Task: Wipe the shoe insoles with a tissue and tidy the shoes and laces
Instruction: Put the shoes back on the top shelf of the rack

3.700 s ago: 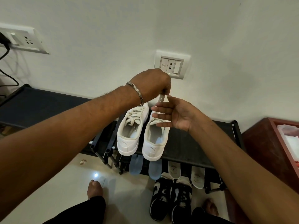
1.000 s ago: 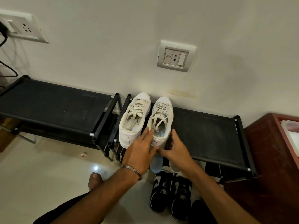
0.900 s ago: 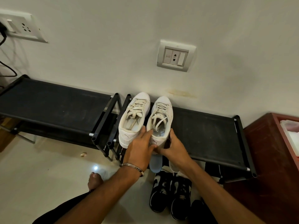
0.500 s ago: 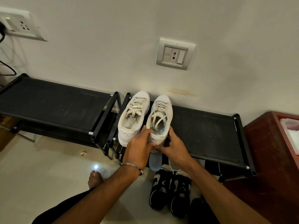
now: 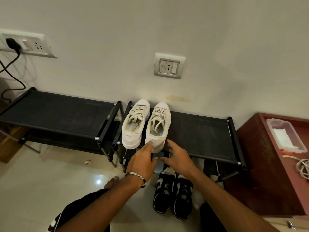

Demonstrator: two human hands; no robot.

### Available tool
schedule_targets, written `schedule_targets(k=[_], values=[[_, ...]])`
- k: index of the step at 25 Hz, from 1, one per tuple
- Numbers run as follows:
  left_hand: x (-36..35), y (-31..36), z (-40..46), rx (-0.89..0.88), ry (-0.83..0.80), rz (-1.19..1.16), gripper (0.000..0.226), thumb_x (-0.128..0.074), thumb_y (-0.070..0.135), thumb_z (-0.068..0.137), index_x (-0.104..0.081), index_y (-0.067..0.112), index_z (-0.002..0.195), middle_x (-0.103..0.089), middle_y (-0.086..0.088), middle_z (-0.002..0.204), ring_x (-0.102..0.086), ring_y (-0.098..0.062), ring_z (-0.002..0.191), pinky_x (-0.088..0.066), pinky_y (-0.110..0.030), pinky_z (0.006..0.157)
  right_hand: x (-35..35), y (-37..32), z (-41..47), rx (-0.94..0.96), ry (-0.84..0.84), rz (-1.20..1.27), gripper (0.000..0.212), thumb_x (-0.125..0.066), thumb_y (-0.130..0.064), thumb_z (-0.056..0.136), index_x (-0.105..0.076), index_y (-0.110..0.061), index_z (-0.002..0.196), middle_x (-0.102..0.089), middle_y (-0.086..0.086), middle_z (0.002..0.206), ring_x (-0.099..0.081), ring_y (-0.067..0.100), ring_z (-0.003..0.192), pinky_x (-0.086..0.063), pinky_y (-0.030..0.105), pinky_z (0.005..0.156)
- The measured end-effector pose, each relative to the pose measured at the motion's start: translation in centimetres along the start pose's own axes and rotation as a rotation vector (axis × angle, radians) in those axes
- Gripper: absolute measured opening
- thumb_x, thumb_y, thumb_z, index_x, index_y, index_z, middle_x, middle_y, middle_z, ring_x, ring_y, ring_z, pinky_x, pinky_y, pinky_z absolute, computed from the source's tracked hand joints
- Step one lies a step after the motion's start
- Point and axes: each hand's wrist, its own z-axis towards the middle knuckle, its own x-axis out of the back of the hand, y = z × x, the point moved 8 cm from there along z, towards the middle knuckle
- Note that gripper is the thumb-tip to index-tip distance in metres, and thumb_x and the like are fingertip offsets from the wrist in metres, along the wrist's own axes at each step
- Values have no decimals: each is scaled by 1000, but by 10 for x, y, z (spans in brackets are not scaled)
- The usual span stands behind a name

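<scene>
White sneakers, 2 of them, sit side by side on the top shelf of the right-hand black shoe rack (image 5: 200, 136), toes to the wall, heels at the front edge. Left sneaker (image 5: 134, 124) and right sneaker (image 5: 158, 127) lie just beside each other; beige laces (image 5: 156, 122) trail loosely into both openings. Left hand (image 5: 142, 162), with a metal bracelet (image 5: 136, 176) at the wrist, reaches forward with straight fingers; its fingertips touch the heel of the right sneaker. Right hand (image 5: 178, 159) is spread with relaxed fingers just below and right of that heel, holding nothing; contact with the shoe cannot be told. Hands are apart, thumbs near each other. Pale blue insole (image 5: 158, 164) shows between the hands on the lower level. Black sneakers (image 5: 173, 195), 1 pair, stand on the floor below. Second black rack (image 5: 55, 113) stands to the left. Clear plastic container (image 5: 284, 135) rests on the red-brown cabinet (image 5: 260, 164) at right.
</scene>
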Motion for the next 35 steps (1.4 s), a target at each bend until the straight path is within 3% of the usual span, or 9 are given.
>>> schedule_targets(k=[2,5,11,16,21,25,29,32,35], values=[[-11,3,-11,-10,-75,61,57,-60,31,92,-38,28,144,-63,-3,122,-61,-22,110,-53,-36,86,4,5,-17,-39,2,-92,70,-72,-15,88,-37,-14,149,-49,-7,139,-47,11,130,-42,24,103],[-39,0,-29,-3,-207,80,55,-59,33,92,-44,25,144,-65,-5,125,-61,-24,113,-51,-34,90,0,26,-41,-82,-5,-199,70,-72,-25,87,-40,-13,148,-48,5,147,-47,22,135,-42,37,110],[-98,-13,-49,52,-352,45,42,-60,27,91,-55,15,131,-65,-10,124,-60,-29,114,-48,-33,90,-24,97,-81,-242,-13,-294,55,-67,-28,85,-51,-17,137,-60,9,129,-56,29,121,-50,37,97],[-152,-38,-36,137,-404,30,38,-62,28,88,-60,19,125,-68,-9,116,-62,-28,108,-50,-32,86,-60,149,-77,-353,-41,-267,44,-62,-19,89,-56,-11,131,-60,11,131,-54,30,124,-45,34,101],[-197,-70,-24,221,-403,29,43,-61,25,91,-55,23,133,-67,-8,121,-61,-28,112,-50,-34,91,-100,206,-54,-410,-78,-230,44,-59,-36,80,-60,-20,121,-67,6,120,-61,28,116,-48,38,99],[-232,-101,-11,320,-398,26,47,-62,25,89,-50,26,135,-67,-5,121,-62,-27,111,-52,-38,92,-111,228,-35,-429,-52,-271,50,-59,-32,91,-50,-21,139,-59,5,136,-51,24,129,-33,33,111],[-257,-121,-6,371,-398,-19,52,-59,22,90,-44,29,140,-65,-4,123,-61,-26,112,-51,-37,92,-119,246,-18,-429,-45,-377,66,-50,-34,100,-18,-19,156,-42,5,152,-37,22,141,-21,29,116],[-275,-137,-5,396,-425,5,48,-58,27,93,-45,22,139,-65,-7,123,-61,-27,113,-50,-34,92,-128,261,-5,-425,-64,-383,70,-48,-34,101,-10,-17,158,-43,3,151,-42,20,138,-24,25,114],[-290,-147,-5,408,-474,18,42,-57,33,94,-52,19,133,-66,-8,121,-62,-26,112,-49,-31,89,-144,278,6,-478,-132,-343,65,-47,-34,101,-18,-11,155,-48,11,146,-48,25,133,-31,31,112]])
